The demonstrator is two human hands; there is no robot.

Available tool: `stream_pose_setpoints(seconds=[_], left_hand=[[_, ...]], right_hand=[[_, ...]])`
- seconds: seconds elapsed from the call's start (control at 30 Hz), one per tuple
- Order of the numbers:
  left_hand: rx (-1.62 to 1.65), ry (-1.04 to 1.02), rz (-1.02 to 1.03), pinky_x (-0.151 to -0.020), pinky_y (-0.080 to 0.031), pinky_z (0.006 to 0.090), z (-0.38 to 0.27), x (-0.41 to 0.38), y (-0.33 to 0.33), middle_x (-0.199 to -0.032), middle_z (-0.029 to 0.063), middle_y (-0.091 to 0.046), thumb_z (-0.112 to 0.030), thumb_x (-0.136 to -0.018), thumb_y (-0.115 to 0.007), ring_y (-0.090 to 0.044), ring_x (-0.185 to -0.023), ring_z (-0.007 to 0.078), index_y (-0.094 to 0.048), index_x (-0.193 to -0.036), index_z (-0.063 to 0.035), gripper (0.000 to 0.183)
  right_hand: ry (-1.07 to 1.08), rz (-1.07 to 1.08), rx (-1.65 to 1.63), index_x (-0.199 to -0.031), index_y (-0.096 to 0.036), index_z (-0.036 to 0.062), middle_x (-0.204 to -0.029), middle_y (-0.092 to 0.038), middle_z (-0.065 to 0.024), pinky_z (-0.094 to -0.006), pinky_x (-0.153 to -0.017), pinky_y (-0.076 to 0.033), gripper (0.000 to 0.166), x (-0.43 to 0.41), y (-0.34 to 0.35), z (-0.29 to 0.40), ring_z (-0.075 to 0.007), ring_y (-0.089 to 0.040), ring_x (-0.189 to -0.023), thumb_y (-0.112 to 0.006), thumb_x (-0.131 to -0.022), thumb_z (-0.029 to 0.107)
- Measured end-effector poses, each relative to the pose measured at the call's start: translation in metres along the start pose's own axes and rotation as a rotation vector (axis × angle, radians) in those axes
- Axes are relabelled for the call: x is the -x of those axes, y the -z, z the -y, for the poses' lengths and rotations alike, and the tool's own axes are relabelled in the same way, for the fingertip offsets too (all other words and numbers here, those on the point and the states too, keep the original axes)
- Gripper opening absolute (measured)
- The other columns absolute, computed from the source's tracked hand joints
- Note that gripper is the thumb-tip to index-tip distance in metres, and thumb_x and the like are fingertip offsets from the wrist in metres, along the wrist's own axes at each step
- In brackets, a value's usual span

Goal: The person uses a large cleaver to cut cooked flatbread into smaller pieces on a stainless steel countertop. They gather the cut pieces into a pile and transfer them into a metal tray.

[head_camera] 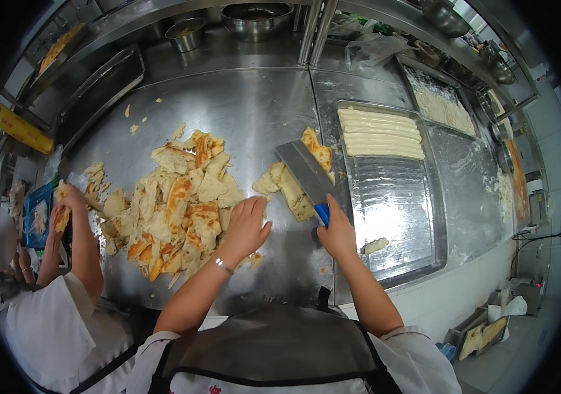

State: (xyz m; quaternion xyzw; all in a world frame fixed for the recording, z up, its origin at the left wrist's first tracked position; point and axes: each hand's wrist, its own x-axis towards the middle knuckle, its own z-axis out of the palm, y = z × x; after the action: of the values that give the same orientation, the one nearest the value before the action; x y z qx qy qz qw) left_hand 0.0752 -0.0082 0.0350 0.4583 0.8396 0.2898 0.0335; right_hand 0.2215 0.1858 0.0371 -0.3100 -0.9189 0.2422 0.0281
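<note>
A cleaver (305, 167) with a blue handle is gripped in my right hand (338, 232). Its broad blade lies across a small stack of flatbread pieces (296, 198), hiding part of them. A browned flatbread piece (317, 147) shows beyond the blade's far edge. My left hand (244, 225) is palm down against the right side of a large heap of cut flatbread (202, 189), its thumb spread from the fingers. I see nothing held in it, though its underside is hidden. Everything rests on a stainless steel table (270, 103).
To the right, a metal tray (391, 197) holds several dough strips (381, 133) and a small dough scrap (375, 245). A floured tray (443, 106) lies behind it. At left, a co-worker's hands (71, 202) hold flatbread near the heap. A dark tray (103, 91) leans at the back left.
</note>
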Motion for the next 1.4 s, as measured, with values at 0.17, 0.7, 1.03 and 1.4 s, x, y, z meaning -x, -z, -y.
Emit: stream_pose_setpoints(seconds=[0.17,0.7,1.03,1.4], left_hand=[[0.028,0.025,-0.09,-0.098,-0.036,0.0415,0.001,-0.067,-0.034,-0.121,0.0185,-0.051,-0.02,-0.078,-0.068,-0.046,-0.114,0.0347,-0.048,-0.122,0.0012,0.053],[0.193,0.122,0.078,-0.104,-0.031,0.0429,0.004,-0.032,-0.054,-0.129,0.0213,-0.043,-0.02,-0.071,-0.075,-0.04,-0.123,0.0359,-0.036,-0.132,0.0033,0.076],[-0.087,-0.626,0.263,-0.087,-0.044,0.0349,0.018,-0.119,-0.001,-0.09,0.0054,-0.06,-0.003,-0.072,-0.058,-0.057,-0.092,0.0233,-0.06,-0.085,-0.0074,0.015],[-0.144,-0.573,0.349,-0.072,-0.044,0.0322,0.023,-0.133,-0.042,-0.069,0.0027,-0.057,-0.01,-0.067,-0.06,-0.057,-0.072,0.0208,-0.056,-0.063,-0.0118,0.006]], right_hand=[[-0.09,-0.091,-0.517,-0.126,-0.048,0.0065,-0.081,-0.062,-0.0144,-0.0343,-0.067,-0.049,0.049,0.032,0.06,0.014,-0.0257,-0.062,-0.072,-0.065,-0.085,0.028],[-0.173,0.159,-0.24,-0.112,-0.048,0.005,-0.073,-0.061,-0.0235,-0.0486,-0.06,-0.047,0.034,0.072,0.03,0.02,-0.0441,-0.061,-0.069,-0.06,-0.09,0.028],[-0.102,0.278,-0.104,-0.106,-0.045,0.0046,-0.074,-0.062,-0.0238,-0.052,-0.06,-0.047,0.03,0.061,0.037,0.04,-0.0445,-0.06,-0.069,-0.058,-0.09,0.026],[-0.24,0.329,-0.131,-0.106,-0.045,0.004,-0.074,-0.06,-0.026,-0.0528,-0.06,-0.046,0.029,0.06,0.003,0.036,-0.0471,-0.059,-0.07,-0.06,-0.089,0.022]])
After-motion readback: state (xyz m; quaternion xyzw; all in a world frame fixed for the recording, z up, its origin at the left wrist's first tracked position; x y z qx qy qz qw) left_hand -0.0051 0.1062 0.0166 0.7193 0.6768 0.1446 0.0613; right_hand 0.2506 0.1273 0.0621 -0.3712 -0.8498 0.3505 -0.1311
